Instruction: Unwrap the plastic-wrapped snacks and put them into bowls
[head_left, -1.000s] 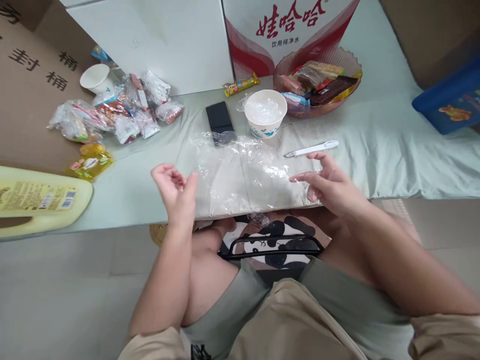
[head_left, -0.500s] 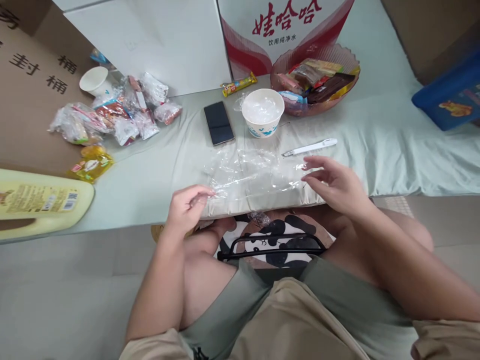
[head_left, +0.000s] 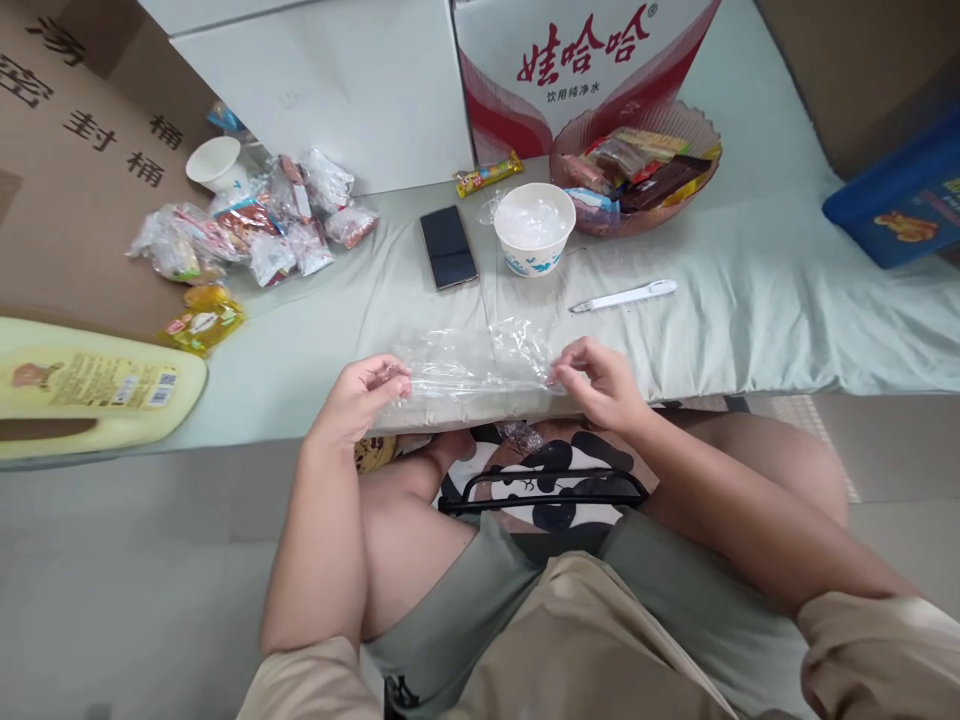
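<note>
A clear plastic bag (head_left: 480, 365) stretches between my two hands at the front edge of the cloth-covered surface. My left hand (head_left: 364, 395) pinches its left end between thumb and fingers. At the right end, my right hand (head_left: 600, 380) is closed on the plastic in a pinch. Just beyond the bag stands a paper bowl (head_left: 534, 235) with crumpled clear plastic inside. To the right of the bowl lies a white utility knife (head_left: 624, 296), a little beyond my right hand. A phone (head_left: 448, 247) lies left of the bowl.
Several wrapped snacks (head_left: 262, 215) are heaped at the left beside a paper cup (head_left: 217, 163). A pink glass bowl (head_left: 637, 210) holds more snacks at the back right. A yellow jug (head_left: 176, 370) stands front left, a blue container (head_left: 877, 215) far right. White boxes (head_left: 330, 100) line the back.
My right hand has moved left and now pinches the bag's right end. The hands are closer together, and the bag is gathered into a narrower strip. The view has shifted slightly.
</note>
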